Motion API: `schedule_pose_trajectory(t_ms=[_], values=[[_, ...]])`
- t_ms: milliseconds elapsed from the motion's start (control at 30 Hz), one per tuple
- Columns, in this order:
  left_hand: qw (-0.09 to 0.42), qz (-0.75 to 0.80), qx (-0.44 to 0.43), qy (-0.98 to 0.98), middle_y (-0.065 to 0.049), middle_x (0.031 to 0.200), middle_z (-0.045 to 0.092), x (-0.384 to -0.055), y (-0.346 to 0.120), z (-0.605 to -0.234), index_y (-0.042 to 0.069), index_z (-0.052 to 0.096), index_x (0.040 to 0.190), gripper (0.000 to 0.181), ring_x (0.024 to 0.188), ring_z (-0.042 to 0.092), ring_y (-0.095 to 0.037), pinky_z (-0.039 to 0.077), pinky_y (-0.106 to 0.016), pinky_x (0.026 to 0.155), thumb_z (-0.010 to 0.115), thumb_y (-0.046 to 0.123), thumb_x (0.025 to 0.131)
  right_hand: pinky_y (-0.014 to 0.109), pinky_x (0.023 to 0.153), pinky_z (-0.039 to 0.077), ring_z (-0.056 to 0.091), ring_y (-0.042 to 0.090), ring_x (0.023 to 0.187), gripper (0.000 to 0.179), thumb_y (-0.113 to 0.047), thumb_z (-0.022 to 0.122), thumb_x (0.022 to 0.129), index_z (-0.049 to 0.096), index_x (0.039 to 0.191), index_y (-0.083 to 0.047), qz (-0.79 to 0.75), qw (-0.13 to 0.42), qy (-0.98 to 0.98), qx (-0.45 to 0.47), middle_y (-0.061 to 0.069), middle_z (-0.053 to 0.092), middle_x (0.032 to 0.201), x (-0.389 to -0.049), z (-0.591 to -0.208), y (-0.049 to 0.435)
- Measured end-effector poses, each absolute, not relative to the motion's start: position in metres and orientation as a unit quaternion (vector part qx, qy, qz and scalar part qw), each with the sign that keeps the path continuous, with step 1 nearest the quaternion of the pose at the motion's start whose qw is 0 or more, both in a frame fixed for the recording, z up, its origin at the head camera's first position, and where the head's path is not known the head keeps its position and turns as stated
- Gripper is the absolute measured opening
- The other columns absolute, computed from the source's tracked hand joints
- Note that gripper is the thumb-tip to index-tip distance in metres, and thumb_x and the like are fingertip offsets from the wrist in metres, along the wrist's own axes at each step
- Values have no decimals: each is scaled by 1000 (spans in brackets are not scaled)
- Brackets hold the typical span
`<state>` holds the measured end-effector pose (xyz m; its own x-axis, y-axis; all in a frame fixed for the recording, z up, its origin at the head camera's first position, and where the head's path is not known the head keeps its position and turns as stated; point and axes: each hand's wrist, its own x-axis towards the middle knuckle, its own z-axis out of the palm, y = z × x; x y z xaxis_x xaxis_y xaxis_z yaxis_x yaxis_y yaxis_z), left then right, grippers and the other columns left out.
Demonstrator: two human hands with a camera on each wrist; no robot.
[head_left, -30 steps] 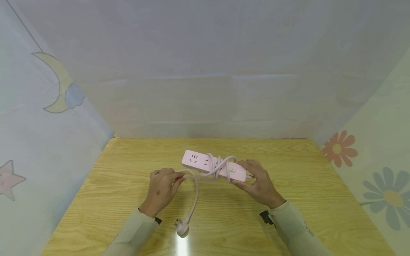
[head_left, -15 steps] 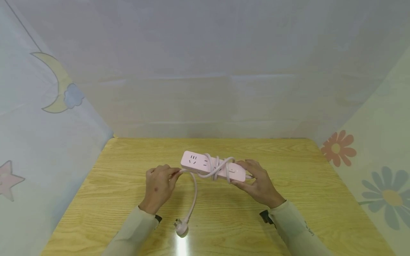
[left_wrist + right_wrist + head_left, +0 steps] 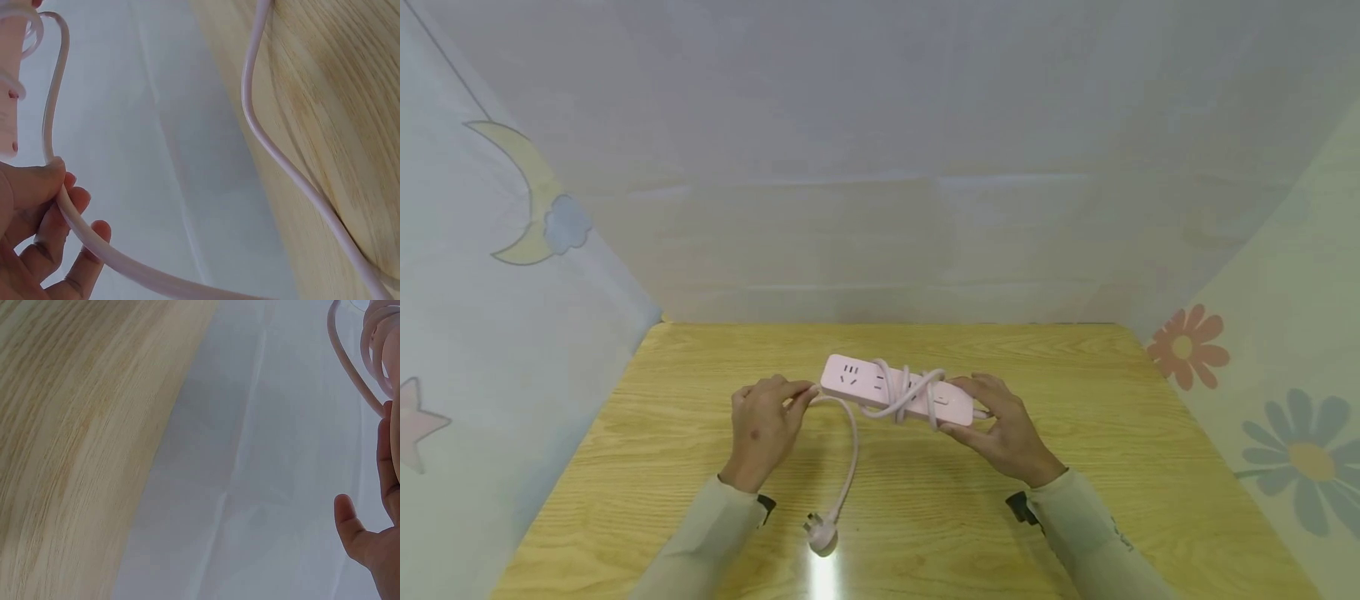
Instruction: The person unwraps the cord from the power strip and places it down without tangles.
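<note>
- Over the table (image 3: 1045, 358), near its middle: pink strip (image 3: 868, 382), ends toward 10 and 4 o'clock.
- Cord (image 3: 854, 450): looped several times around the strip; loose length runs to plug (image 3: 823, 537), at 7 o'clock of strip. Plug's contact with table: cannot tell.
- Right hand (image 3: 1007, 429), 4 o'clock: grips strip's end between thumb and fingers.
- Left hand (image 3: 765, 421), 9 o'clock: pinches cord between thumb and fingers.
- Wall (image 3: 880, 250), 12 o'clock; printed moon (image 3: 538, 187), 10 o'clock.
</note>
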<state>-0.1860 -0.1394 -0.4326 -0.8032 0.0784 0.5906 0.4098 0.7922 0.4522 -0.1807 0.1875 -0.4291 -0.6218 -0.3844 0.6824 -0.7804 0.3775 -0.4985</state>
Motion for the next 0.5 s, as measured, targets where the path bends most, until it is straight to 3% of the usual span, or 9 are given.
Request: schedule_pose_trajectory(t_ms=[333,500], values=[[324,-303,-134,-886,-7,71,68,-189,-140,-430,3,79,91,13,61,60,-21,42,-60,88,83,12,83,44,83,48,58,26,102,44,-25,81,86,65,123,-6,419,232,-799,363,7,70,109,-181,-429,188],[345,-309,-138,-875,-7,70,68,-190,-143,-427,3,79,89,11,61,62,-23,43,-61,87,82,12,83,49,86,47,58,26,104,47,-14,85,81,66,123,-7,419,221,-806,354,6,70,109,-181,-430,188]])
